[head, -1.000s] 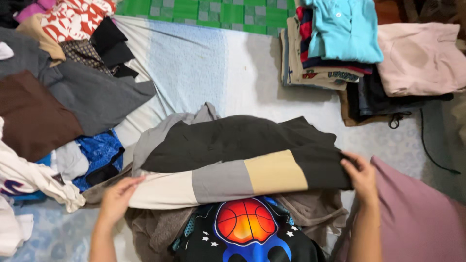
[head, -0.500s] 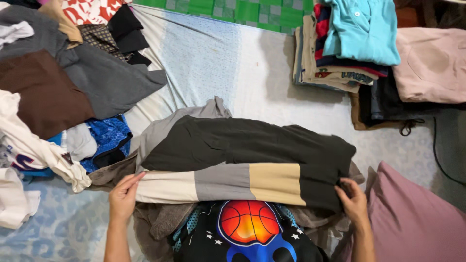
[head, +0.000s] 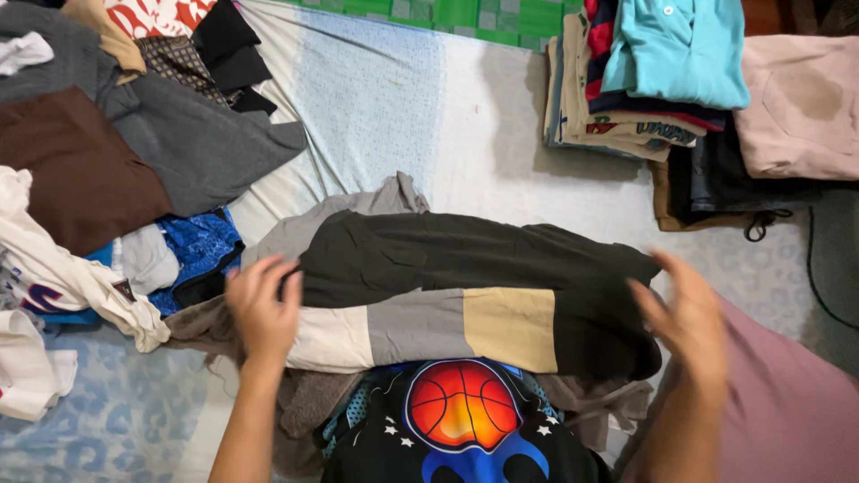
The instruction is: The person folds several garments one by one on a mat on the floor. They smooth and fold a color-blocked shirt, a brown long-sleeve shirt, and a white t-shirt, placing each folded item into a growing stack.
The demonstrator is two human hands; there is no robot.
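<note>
Now left hand rests fingers spread on left end of the folded garment, mid-bed, atop ball shirt. Right hand hovers at its right end, open, blurred. Stack far right, pile left.

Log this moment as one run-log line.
left hand: on folded dark colour-block garment, open | right hand: open beside its right end | folded clothes stack: behind

soft matt cloth garment
</note>
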